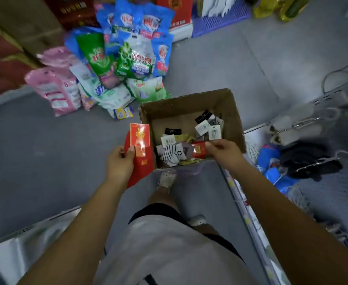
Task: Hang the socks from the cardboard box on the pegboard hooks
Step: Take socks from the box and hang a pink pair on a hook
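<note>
We see the left hand point(120, 161) gripping a red sock pack point(140, 161), thumb on its card. The right hand point(223, 150) reaches into the cardboard box point(234, 112) on the floor, pinching a red packet point(199, 150) half buried among socks point(172, 154). The hooks point(305, 121) on the right are blurred.

Both arms forward and down, left hand point(120, 161) and right hand point(222, 151) each in a pinch.

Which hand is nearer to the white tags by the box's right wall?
Right. The right hand sits just before the white tags; the left hand is outside the box.
</note>
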Motion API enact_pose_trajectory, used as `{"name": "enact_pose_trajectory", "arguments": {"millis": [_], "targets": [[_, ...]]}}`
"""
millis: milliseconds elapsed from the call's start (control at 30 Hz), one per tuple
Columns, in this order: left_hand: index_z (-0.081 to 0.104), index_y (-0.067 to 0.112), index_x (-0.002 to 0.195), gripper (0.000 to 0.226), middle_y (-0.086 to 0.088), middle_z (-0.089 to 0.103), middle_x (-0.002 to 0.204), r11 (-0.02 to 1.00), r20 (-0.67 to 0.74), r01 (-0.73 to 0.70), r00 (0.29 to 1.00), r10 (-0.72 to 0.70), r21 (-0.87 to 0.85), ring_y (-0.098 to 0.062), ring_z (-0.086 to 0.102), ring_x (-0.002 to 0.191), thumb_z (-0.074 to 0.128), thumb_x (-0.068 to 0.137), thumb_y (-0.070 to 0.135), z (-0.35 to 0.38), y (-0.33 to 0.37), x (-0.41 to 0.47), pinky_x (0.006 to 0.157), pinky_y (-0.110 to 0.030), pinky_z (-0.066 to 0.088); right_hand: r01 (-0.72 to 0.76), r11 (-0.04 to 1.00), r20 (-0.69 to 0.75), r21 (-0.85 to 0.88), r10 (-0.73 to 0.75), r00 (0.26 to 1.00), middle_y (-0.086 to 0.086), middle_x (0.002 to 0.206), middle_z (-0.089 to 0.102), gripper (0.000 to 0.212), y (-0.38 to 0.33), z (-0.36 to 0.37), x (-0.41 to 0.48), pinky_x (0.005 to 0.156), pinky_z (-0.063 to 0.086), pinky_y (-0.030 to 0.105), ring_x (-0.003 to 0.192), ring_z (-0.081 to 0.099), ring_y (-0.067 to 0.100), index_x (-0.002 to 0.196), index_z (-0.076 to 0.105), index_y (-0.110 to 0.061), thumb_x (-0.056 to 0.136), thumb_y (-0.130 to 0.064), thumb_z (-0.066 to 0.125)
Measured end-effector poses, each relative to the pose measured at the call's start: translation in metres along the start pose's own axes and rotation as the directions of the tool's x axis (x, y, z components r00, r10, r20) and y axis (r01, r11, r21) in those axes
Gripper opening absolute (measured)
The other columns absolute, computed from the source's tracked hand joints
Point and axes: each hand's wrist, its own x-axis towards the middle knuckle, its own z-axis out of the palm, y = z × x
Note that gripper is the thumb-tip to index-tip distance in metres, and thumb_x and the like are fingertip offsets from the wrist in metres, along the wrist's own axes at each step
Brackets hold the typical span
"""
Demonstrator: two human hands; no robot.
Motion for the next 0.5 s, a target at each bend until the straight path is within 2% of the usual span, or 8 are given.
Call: {"name": "enact_pose_trajectory", "arguments": {"millis": [67, 167, 267, 400, 500], "targets": [[0.06, 0.01, 0.099, 0.02, -0.008, 0.064, 0.097, 0.997, 0.022, 0.005, 1.0, -0.007, 0.074, -0.026, 0.06, 0.089, 0.053, 0.105, 0.028, 0.007, -0.006, 0.025, 0.075, -0.032, 0.041, -0.068, 0.997, 0.023, -0.027, 0.069, 0.997, 0.013, 0.11, 0.071, 0.03, 0.004, 0.012, 0.029, 0.095, 0.055, 0.04, 0.103, 0.068, 0.026, 0.115, 0.07, -0.004, 0.096, -0.027, 0.065], [0.061, 0.008, 0.11, 0.026, -0.008, 0.066, 0.104, 0.993, 0.06, 0.027, 0.998, -0.034, 0.115, -0.025, 0.062, 0.095, 0.049, 0.106, 0.031, 0.019, -0.013, 0.051, 0.076, -0.032, 0.042, -0.208, 0.978, -0.005, -0.028, 0.208, 0.978, 0.013, 0.117, 0.067, 0.024, 0.018, 0.023, 0.068, 0.099, 0.054, 0.046, 0.11, 0.064, 0.03, 0.114, 0.068, -0.006, 0.097, -0.021, 0.064], [0.056, 0.007, 0.117, 0.031, -0.006, 0.063, 0.108, 0.989, 0.052, 0.029, 0.998, -0.037, 0.145, -0.022, 0.061, 0.096, 0.046, 0.107, 0.034, 0.031, -0.022, 0.063, 0.078, -0.03, 0.042, -0.288, 0.954, -0.014, -0.089, 0.288, 0.958, 0.014, 0.126, 0.062, 0.02, 0.034, 0.03, 0.101, 0.104, 0.049, 0.045, 0.12, 0.057, 0.032, 0.114, 0.067, -0.006, 0.097, -0.015, 0.062], [0.052, 0.021, 0.114, 0.029, 0.003, 0.062, 0.108, 0.988, 0.075, 0.03, 0.996, -0.042, 0.154, -0.011, 0.061, 0.092, 0.058, 0.099, 0.044, 0.042, -0.033, 0.066, 0.074, -0.022, 0.046, -0.285, 0.913, 0.067, -0.291, 0.317, 0.946, 0.011, 0.135, 0.057, 0.023, 0.048, 0.042, 0.134, 0.109, 0.044, 0.041, 0.128, 0.051, 0.031, 0.12, 0.066, -0.012, 0.098, -0.017, 0.061], [0.055, 0.019, 0.119, 0.035, 0.007, 0.062, 0.106, 0.983, 0.052, 0.08, 0.995, -0.09, 0.168, 0.0, 0.059, 0.087, 0.062, 0.096, 0.045, 0.051, -0.038, 0.065, 0.065, -0.005, 0.041, -0.244, 0.88, 0.189, -0.407, 0.342, 0.92, 0.012, 0.135, 0.059, 0.035, 0.052, 0.052, 0.159, 0.102, 0.046, 0.032, 0.127, 0.054, 0.032, 0.13, 0.062, -0.013, 0.095, -0.015, 0.063]]}}
